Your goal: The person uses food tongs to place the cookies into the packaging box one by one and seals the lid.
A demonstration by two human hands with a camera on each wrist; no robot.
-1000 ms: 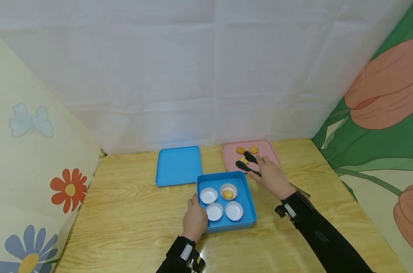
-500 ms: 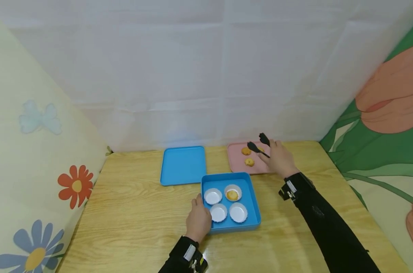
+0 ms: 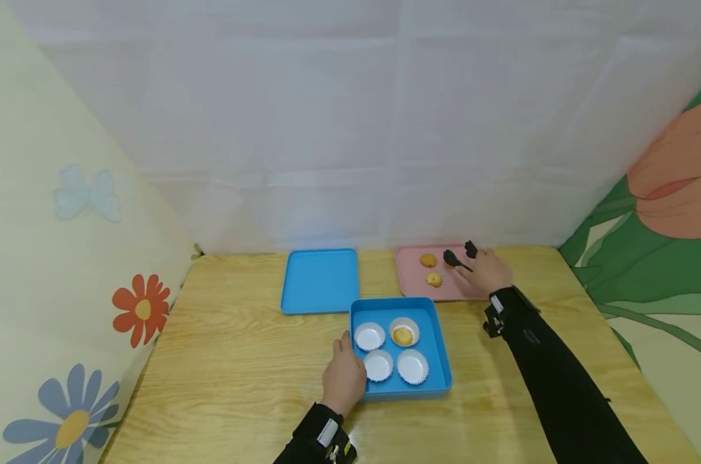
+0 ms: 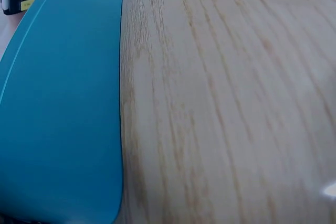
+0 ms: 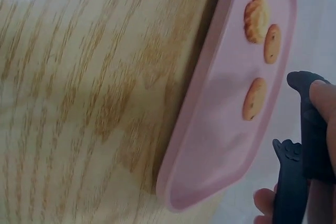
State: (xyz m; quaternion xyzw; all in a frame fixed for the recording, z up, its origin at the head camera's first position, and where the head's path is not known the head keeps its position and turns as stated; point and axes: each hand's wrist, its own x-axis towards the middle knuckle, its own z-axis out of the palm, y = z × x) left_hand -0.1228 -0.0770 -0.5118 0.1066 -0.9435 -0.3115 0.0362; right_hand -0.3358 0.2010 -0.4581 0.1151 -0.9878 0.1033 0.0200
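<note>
My right hand (image 3: 485,272) holds black tongs (image 3: 455,259) over the right half of a pink tray (image 3: 463,290). Their two arms stand apart, one overlapping the rear right cookie in the head view. On the tray lie a flower-shaped cookie (image 5: 256,20) and two round flat cookies with dark specks. My left hand (image 3: 343,375) rests against the left side of a blue square box (image 3: 408,390), fingers lying along its outer wall. Inside stand several white fluted paper cups (image 3: 413,367); the rear right cup holds a yellow cookie (image 3: 403,336).
A shallow blue tray or lid (image 3: 319,281) lies behind and left of the box. A white cloth (image 3: 269,129) hangs behind the wooden table (image 3: 240,361). Flower-printed panels (image 3: 78,309) stand at both sides. The pink tray sits close to the back edge.
My right hand has moved the tongs away from the front flower-shaped cookie to the rear right cookie. The left hand stays at the box. The head view has shifted slightly.
</note>
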